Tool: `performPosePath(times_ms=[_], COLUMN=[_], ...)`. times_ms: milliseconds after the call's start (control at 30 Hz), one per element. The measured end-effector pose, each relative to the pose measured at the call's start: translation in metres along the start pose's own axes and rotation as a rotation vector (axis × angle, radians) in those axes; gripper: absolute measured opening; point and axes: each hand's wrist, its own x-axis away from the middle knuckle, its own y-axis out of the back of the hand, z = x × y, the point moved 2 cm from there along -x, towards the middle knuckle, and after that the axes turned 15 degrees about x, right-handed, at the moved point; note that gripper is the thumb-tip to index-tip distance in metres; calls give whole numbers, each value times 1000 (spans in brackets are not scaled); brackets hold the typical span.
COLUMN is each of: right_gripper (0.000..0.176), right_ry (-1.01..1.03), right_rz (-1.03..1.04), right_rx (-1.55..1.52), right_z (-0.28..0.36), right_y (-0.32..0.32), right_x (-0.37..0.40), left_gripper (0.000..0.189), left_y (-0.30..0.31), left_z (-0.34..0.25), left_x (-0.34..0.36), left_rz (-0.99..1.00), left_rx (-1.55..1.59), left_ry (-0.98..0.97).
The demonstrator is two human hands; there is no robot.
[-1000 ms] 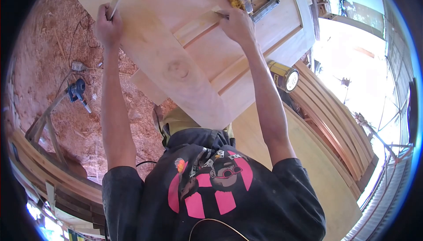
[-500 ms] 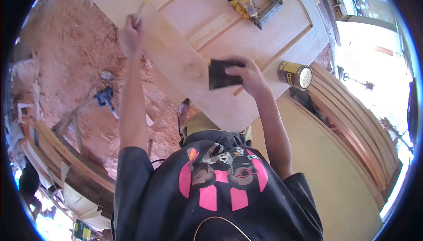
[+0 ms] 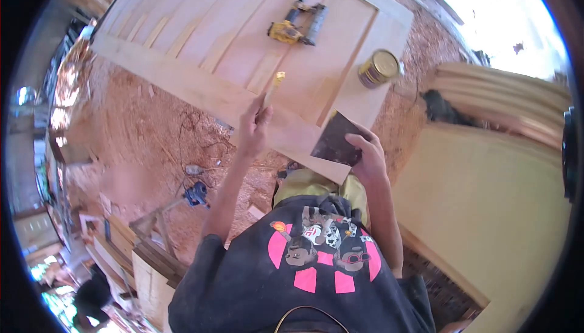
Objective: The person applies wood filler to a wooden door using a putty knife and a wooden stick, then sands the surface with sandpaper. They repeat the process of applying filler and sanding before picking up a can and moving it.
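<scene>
Hovering over the near edge of the wooden panel [image 3: 201,35], a yellow-tipped stick [image 3: 272,85] is clamped in the left hand [image 3: 254,129]; a dark sheet [image 3: 333,141] is pinched by the right hand [image 3: 367,158]. A nail gun [image 3: 296,24] and a can [image 3: 378,68] are seen beyond, resting on the panel.

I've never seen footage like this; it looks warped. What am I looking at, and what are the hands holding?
There is no machine: one camera on a person's head looks down through a wide lens, which bends the edges. The dark shirt at the bottom is their own. The left hand grips a thin yellow-tipped stick; the right hand holds a dark sheet, perhaps sandpaper. Ahead lies a pale wooden panel with a yellow nail gun on it, a tin can at its edge.
</scene>
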Motion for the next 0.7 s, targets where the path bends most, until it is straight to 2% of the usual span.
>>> performPosePath(times_ms=[33, 67, 133, 200, 267, 300, 333, 467, 567, 633, 700], right_gripper=[42, 42, 42, 35, 27, 19, 19, 18, 23, 28, 30], right_ry=[-22, -29, -170, -172, -293, -347, -347, -410, -427, -444, -418], right_rz=[-13, -39, -24, -38, -60, -1, 3, 78, 104, 168, 150], right_rx=[-56, -87, -213, -247, -385, -397, -410, -524, -448, -412, -351], right_z=[-3, -5, -6, -11, -13, -7, -3, 2, 0, 0, 8], right_y=[-4, -6, -10, -11, -4, 0, 6, 25, 45, 54, 55], right_x=[9, 16, 24, 27, 31, 36, 35, 41, 39, 34, 37], left_gripper=[40, 40, 42, 43, 43, 45, 46, 48, 49, 52, 52], left_y=[-14, -28, -53, -65, -74, -79, -85, -101, -96, -88, -84], left_z=[-11, -22, -47, -54, -56, -57, -58, -72, -76, -71, -74], left_x=[9, 14, 19, 26, 33, 35, 34, 35, 28, 19, 13], left_rz=[65, 98, 148, 178, 187, 206, 226, 364, 435, 553, 583], left_rx=[-67, -80, -29, -86, -150, -193, -235, -274, -271, -217, -228], left_ry=[-14, 8, -88, -105, -135, -151, -168, -91, -26, 81, 82])
